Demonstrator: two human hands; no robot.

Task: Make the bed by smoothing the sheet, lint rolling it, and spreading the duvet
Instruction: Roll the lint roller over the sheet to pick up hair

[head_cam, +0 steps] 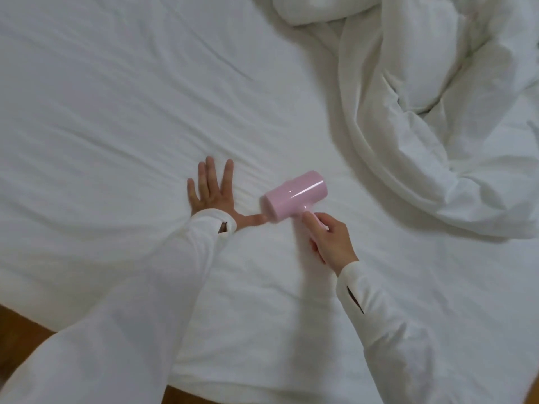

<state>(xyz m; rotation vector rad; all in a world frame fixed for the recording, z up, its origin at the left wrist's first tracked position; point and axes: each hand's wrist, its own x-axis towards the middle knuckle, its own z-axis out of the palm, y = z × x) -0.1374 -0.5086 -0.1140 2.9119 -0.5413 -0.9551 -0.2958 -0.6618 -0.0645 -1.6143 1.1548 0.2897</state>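
- Nearest to the camera: two long white sleeves [122, 330] of soft cloth, reaching over the near edge of the bed; a strip of brown wooden floor [20, 322] visible below that edge.
- Left hand [211, 191] flat on the white fitted sheet [116, 112], fingers straight and spread wide, thumb out to the side, pressing the cloth; holding nothing.
- Right hand [331, 240] closed around the thin pink handle of the pink plastic lint roller [294, 195], fingers curled on it.
- Roller head a smooth, glossy cylinder, slightly blurred, just beside the left thumb, near the middle of the near half of the bed; cannot tell if touching the sheet or a little above it.
- Sheet thin and matte, with many shallow wrinkles running across the far-left part and gathered around the left palm.
- Thick white duvet [437, 112] bunched in a puffy, folded heap at the far-right corner and along the right edge, not spread.
- Judgement of progress: smoothing only partly done, since wrinkles remain; lint rolling apparently the step in hand, with most of the sheet surface probably left to roll.
- Remaining: finishing the rolling, then pulling the duvet flat over the whole bed.
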